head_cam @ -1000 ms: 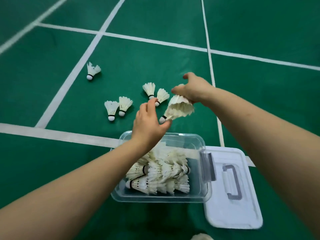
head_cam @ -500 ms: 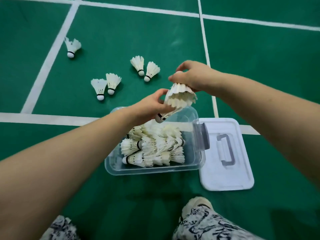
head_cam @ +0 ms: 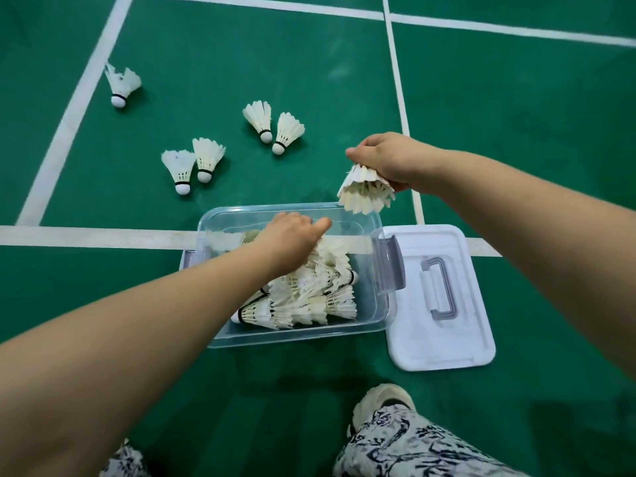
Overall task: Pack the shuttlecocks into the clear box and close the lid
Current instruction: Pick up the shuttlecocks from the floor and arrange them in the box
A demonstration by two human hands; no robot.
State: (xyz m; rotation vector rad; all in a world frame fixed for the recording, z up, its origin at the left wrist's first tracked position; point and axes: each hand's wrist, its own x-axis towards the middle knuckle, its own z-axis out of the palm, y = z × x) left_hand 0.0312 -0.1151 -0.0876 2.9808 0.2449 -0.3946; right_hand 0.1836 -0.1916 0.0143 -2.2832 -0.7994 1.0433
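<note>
The clear box [head_cam: 377, 304] sits on the green floor with several white shuttlecocks [head_cam: 309, 297] piled inside. My left hand [head_cam: 292, 239] reaches down into the box over the pile, fingers curled around a shuttlecock that it mostly hides. My right hand [head_cam: 389, 160] hovers above the box's far right corner, gripping a nested stack of shuttlecocks [head_cam: 364, 191] with feathers pointing down. The white lid [head_cam: 444, 346] lies flat just right of the box, handle up. Loose shuttlecocks lie beyond the box: two pairs [head_cam: 192, 166] [head_cam: 273, 127] and a single one [head_cam: 122, 86] at far left.
White court lines [head_cam: 86, 235] cross the green floor; one runs under the box. My patterned trouser legs and a light shoe [head_cam: 382, 401] are at the bottom edge, close in front of the box.
My left hand pulled the lowest shuttlecock off the stack and dropped into the box with it. My right hand stayed above the box's far right corner. The camera tilted further down.
</note>
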